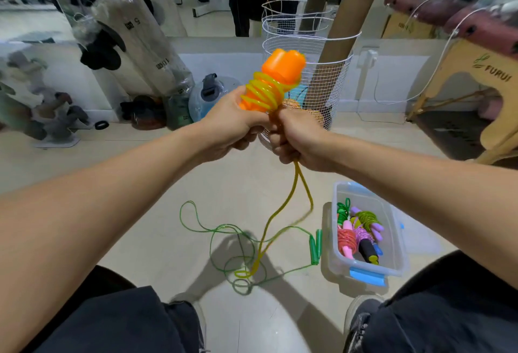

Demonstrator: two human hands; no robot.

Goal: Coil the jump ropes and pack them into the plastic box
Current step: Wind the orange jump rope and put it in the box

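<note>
Hands meet high above the plastic box (392,265). The left hand (229,128) grips the orange handles (269,80) with yellow rope (280,212) wound round them. The right hand (297,139) has its fingers curled tight on that rope, which hangs to the floor left of the box. A green jump rope (238,240) lies there too. Coiled ropes (358,232) sit inside the box.

Both arms stretched forward, left grip (234,125) and right grip (298,139) fists side by side, touching
</note>
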